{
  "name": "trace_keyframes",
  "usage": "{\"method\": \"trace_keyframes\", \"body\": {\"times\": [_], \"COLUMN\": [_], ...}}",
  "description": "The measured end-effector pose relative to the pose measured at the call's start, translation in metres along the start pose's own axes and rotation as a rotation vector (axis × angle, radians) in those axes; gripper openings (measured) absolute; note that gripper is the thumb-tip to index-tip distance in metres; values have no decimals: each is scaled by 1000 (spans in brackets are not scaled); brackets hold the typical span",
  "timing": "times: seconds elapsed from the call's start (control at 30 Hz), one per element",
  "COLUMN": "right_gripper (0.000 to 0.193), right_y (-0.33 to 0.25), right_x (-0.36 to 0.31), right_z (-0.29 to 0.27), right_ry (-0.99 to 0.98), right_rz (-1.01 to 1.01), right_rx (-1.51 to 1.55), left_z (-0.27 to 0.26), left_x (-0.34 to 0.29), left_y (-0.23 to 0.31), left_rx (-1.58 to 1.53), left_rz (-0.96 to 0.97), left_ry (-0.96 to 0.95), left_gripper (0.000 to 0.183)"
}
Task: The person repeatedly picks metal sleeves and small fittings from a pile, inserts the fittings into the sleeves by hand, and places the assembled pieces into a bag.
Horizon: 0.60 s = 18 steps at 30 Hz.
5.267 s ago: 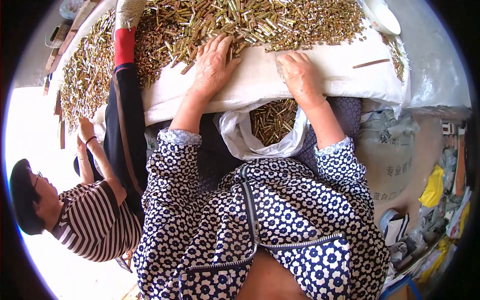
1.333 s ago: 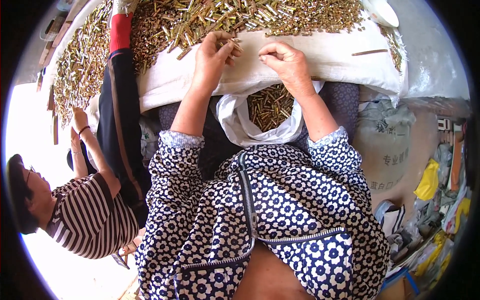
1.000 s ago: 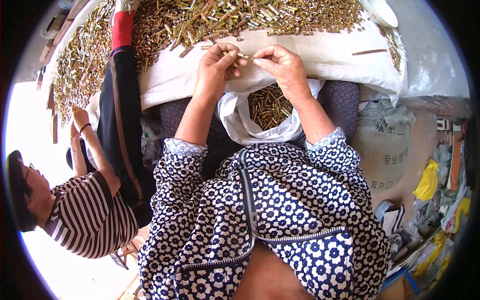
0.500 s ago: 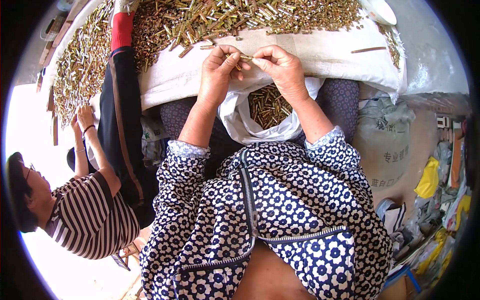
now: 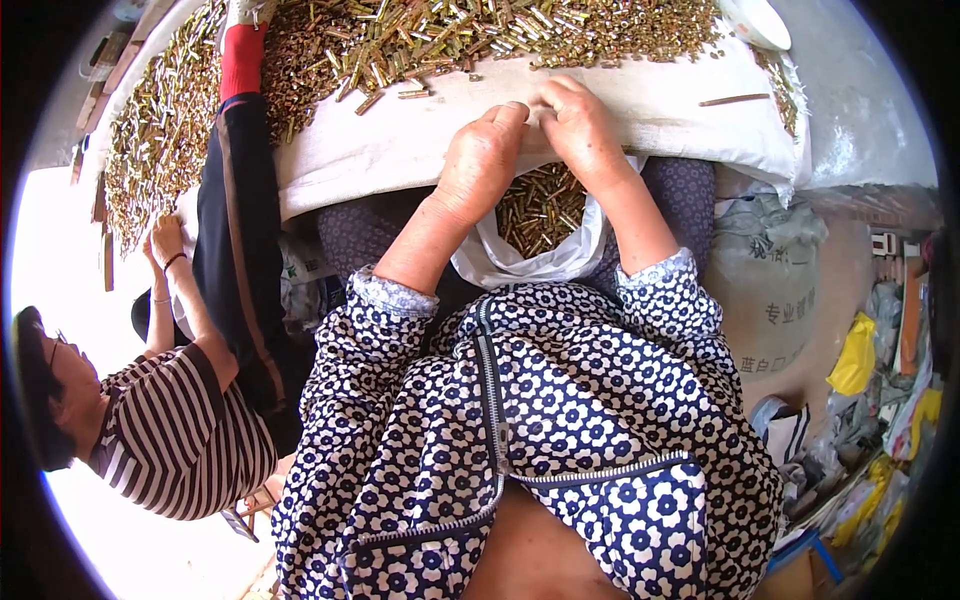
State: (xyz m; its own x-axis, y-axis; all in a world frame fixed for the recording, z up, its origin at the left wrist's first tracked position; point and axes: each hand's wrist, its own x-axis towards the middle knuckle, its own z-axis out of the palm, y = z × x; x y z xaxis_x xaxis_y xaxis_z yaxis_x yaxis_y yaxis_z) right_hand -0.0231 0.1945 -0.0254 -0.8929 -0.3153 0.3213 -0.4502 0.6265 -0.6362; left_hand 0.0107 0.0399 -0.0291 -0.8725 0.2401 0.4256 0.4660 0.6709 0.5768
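My left hand (image 5: 485, 155) and my right hand (image 5: 578, 132) are close together above the near edge of the cloth-covered table (image 5: 370, 155). The fingers of both are curled, with the backs of the hands facing me. Whatever they pinch is hidden behind the knuckles. Below them, between my thighs, an open white bag (image 5: 490, 262) contains many small brass-coloured tubes (image 5: 540, 210). Beyond my hands, a broad heap of similar slim metal tubes and smaller metal bits (image 5: 440, 40) covers the far part of the cloth.
A thin brown stick (image 5: 737, 100) and a white bowl (image 5: 758, 22) are at the right of the table. On the left, a person in a striped shirt (image 5: 190, 430) works at the heap's edge. A dark-trousered leg (image 5: 240, 250) reaches onto the table. Sacks and plastic bags (image 5: 780, 290) crowd the right.
My left hand has moved right and turned its back toward me, and my right hand has rolled forward. The brass-coloured pieces seen at my fingertips are now out of sight.
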Motion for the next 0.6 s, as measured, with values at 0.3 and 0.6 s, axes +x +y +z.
{"method": "trace_keyframes", "body": {"times": [0.3,0.6], "right_gripper": [19,15], "right_y": [28,20], "right_x": [37,20], "right_z": [17,9], "right_ry": [158,173], "right_rz": [-174,-149], "right_rx": [-311,-436], "left_z": [2,-14], "left_x": [2,4], "left_y": [-9,-21], "left_rx": [-465,-1134], "left_rz": [-360,-636], "left_ry": [37,202], "left_gripper": [5,8]}}
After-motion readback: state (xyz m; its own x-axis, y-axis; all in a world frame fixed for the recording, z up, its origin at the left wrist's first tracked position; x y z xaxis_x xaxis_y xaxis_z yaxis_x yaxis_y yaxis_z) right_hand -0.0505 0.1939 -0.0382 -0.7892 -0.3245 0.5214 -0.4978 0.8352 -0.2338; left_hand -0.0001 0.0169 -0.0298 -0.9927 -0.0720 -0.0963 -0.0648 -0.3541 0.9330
